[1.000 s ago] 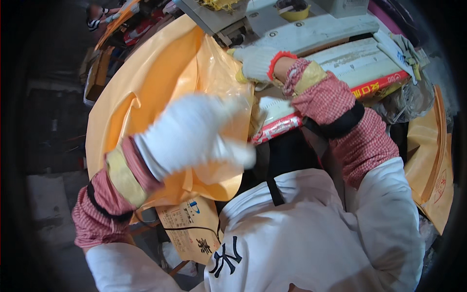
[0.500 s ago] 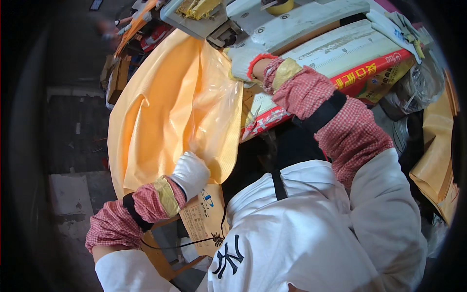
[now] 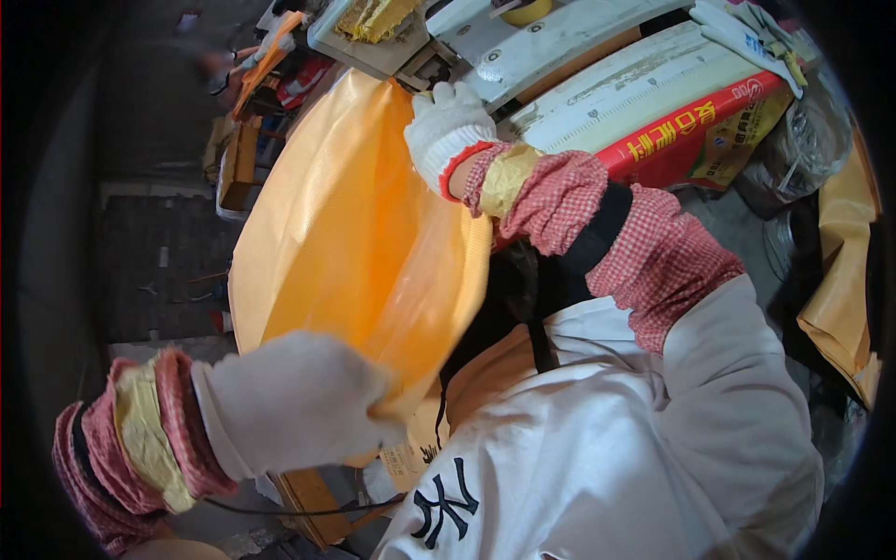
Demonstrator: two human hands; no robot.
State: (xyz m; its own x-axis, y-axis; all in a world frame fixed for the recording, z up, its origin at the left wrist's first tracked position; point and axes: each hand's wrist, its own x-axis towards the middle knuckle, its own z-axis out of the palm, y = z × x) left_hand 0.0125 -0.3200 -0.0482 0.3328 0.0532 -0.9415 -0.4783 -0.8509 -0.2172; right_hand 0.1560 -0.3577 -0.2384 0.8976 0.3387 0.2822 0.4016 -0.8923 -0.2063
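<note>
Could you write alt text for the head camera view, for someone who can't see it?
Seen from above, a person in white gloves holds a large orange woven plastic bag, the left hand gripping its near edge and the right hand its far top edge. Red checked sleeve covers wrap both forearms, and a cluttered white workbench lies beyond.

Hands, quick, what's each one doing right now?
Left hand: closed on the orange bag's near edge.
Right hand: gripping the bag's far edge.
</note>
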